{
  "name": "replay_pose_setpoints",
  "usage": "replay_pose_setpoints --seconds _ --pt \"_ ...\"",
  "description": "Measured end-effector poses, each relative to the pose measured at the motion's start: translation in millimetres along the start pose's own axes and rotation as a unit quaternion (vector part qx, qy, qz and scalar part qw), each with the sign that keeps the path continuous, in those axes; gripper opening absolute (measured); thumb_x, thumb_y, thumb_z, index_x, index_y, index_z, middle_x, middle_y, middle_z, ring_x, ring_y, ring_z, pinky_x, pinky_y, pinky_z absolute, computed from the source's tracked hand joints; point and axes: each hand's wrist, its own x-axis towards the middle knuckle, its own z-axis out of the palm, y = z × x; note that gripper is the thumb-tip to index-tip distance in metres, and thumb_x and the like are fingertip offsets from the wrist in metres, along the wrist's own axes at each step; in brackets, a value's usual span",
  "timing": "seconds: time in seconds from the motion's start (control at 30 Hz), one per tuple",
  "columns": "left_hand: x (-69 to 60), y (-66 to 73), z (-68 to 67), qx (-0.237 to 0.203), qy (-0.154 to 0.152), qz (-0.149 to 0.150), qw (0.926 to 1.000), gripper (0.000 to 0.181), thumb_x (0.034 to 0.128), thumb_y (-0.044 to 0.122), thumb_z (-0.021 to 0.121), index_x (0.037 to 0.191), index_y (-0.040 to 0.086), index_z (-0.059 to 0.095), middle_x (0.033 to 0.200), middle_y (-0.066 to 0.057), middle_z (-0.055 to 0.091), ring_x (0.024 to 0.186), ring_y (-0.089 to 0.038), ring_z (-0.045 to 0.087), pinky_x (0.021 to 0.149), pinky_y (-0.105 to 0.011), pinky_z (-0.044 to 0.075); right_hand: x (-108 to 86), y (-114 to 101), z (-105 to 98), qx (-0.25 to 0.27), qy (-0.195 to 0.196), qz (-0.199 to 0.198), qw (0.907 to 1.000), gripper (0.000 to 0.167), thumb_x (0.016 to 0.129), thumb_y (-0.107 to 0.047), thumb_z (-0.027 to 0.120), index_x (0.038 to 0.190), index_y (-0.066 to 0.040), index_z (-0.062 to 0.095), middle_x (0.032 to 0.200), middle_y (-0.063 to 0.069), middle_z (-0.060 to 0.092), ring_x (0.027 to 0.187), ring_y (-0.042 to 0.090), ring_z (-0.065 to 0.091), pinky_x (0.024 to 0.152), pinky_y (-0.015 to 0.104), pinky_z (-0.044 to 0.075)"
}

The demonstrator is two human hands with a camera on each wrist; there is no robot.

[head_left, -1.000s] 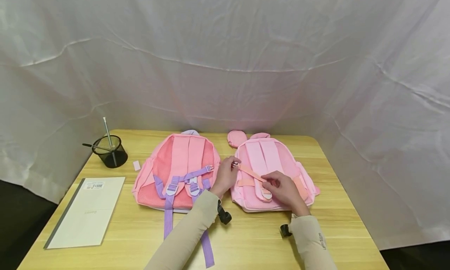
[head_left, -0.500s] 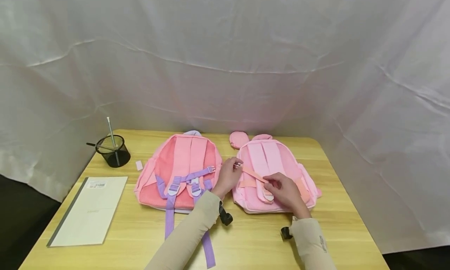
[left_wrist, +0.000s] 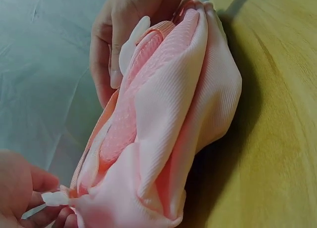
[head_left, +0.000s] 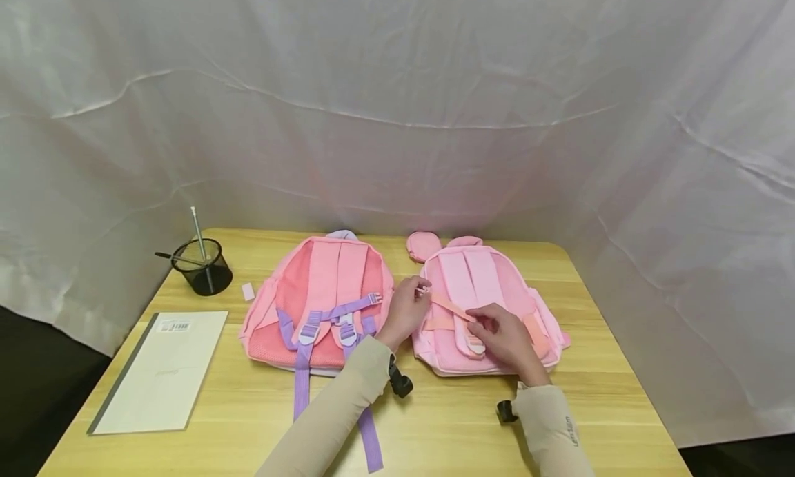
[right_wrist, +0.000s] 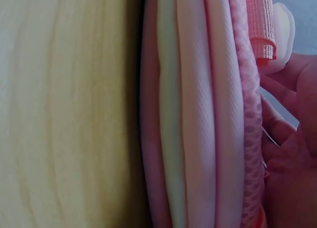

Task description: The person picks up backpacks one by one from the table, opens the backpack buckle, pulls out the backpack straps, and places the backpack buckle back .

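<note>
A light pink backpack [head_left: 515, 284] lies on the table with its straps facing up. My left hand [head_left: 405, 310] is at its left edge, pinching a small white buckle [left_wrist: 55, 199] on the end of an orange strap [head_left: 448, 305]. That strap runs taut on a slant between my two hands. My right hand [head_left: 504, 335] pinches its other end, over the lower part of the shoulder straps. Close to the right fingers is a white strap adjuster [left_wrist: 133, 46]. In the right wrist view, the backpack's side hides part of the right fingers.
To the left lies a coral pink backpack [head_left: 292, 277] with purple straps [head_left: 301, 387] trailing toward the front. A notebook [head_left: 164, 373], a black mesh pen cup [head_left: 208, 277] and a small pale block [head_left: 248, 292] are further left. Grey cloth [head_left: 397, 152] encloses the table.
The head view shifts slightly, so everything appears a little further right. Both hands keep their hold on the strap and buckle.
</note>
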Motion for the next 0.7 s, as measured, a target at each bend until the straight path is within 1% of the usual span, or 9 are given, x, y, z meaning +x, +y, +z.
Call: replay_pose_setpoints --seconds 0.07,0.17,0.27,0.33,0.43,0.5,0.53,0.63,0.7 --pt "-1.2 3.2 -1.6 0.003 -0.004 0.006 1.0 0.027 0.1013 0.013 0.063 0.128 0.01 0.066 0.121 -0.011 0.064 0.109 -0.025 0.062 0.096 -0.043 0.052 0.2 -1 -1 0.014 0.005 -0.008 0.9999 0.028 0.094 -0.024 0.078 0.121 -0.018 0.076 0.098 0.0 0.066 0.086 0.018 0.055 0.074 0.028 0.044" --pt "-3.4 11.5 -7.7 0.016 -0.014 0.026 0.9994 0.036 0.1019 0.017 0.063 0.138 0.014 0.062 0.135 -0.01 0.061 0.126 -0.028 0.058 0.108 -0.048 0.048 0.8 -4 -2 0.041 0.02 -0.024 0.9987 0.031 0.094 -0.02 0.078 0.124 -0.015 0.074 0.109 0.005 0.07 0.095 0.023 0.062 0.086 0.037 0.053" --pt "-7.1 24.0 -23.9 0.047 -0.031 0.081 0.9951 0.045 0.1016 0.019 0.065 0.146 0.017 0.057 0.148 -0.009 0.056 0.139 -0.031 0.051 0.116 -0.051 0.04 1.6 -8 -6 0.044 0.04 -0.041 0.9974 0.037 0.095 -0.017 0.076 0.13 -0.012 0.07 0.123 0.011 0.068 0.11 0.031 0.066 0.098 0.052 0.054" --pt "-10.2 31.1 -42.4 0.085 -0.04 0.139 0.9858 0.051 0.1007 0.021 0.066 0.15 0.016 0.053 0.153 -0.01 0.053 0.144 -0.033 0.047 0.119 -0.053 0.036 2.2 -12 -11 0.033 0.053 -0.045 0.997 0.041 0.096 -0.017 0.074 0.136 -0.012 0.066 0.132 0.014 0.064 0.122 0.036 0.062 0.105 0.058 0.049" --pt "-16.3 36.3 -82.3 0.164 -0.038 0.219 0.9612 0.058 0.1002 0.026 0.068 0.154 0.016 0.048 0.158 -0.01 0.049 0.148 -0.033 0.042 0.123 -0.055 0.03 4.6 -19 -25 -0.012 0.074 -0.067 0.995 0.048 0.097 -0.016 0.072 0.143 -0.013 0.06 0.143 0.016 0.058 0.133 0.041 0.052 0.111 0.063 0.04" --pt "-19.5 35.6 -115.4 0.229 -0.025 0.257 0.9385 0.062 0.1 0.031 0.067 0.156 0.015 0.046 0.161 -0.01 0.045 0.151 -0.034 0.039 0.124 -0.056 0.026 7.1 -23 -37 -0.05 0.096 -0.093 0.9898 0.054 0.095 -0.015 0.074 0.146 -0.013 0.057 0.147 0.016 0.055 0.137 0.042 0.047 0.112 0.065 0.037" --pt "-20.8 35.0 -133.1 0.266 -0.018 0.268 0.9259 0.063 0.1003 0.034 0.066 0.157 0.016 0.044 0.163 -0.009 0.043 0.152 -0.033 0.036 0.125 -0.056 0.024 8.1 -25 -44 -0.078 0.107 -0.109 0.9852 0.058 0.094 -0.015 0.075 0.149 -0.014 0.055 0.149 0.017 0.054 0.138 0.043 0.046 0.112 0.066 0.037" --pt "-23.9 31.4 -185.2 0.372 0.008 0.272 0.8873 0.069 0.1001 0.043 0.062 0.161 0.02 0.038 0.168 -0.008 0.035 0.156 -0.034 0.028 0.128 -0.055 0.015 10.6 -28 -66 -0.159 0.15 -0.166 0.9617 0.064 0.09 -0.015 0.078 0.149 -0.013 0.054 0.151 0.017 0.052 0.137 0.044 0.045 0.112 0.065 0.035" --pt "-26.9 28.1 -218.0 0.433 0.026 0.266 0.8609 0.073 0.0992 0.048 0.061 0.162 0.022 0.035 0.17 -0.006 0.028 0.158 -0.034 0.021 0.129 -0.055 0.007 11.6 -28 -80 -0.212 0.175 -0.204 0.9394 0.065 0.089 -0.019 0.076 0.149 -0.013 0.054 0.152 0.018 0.05 0.139 0.044 0.044 0.118 0.063 0.03"
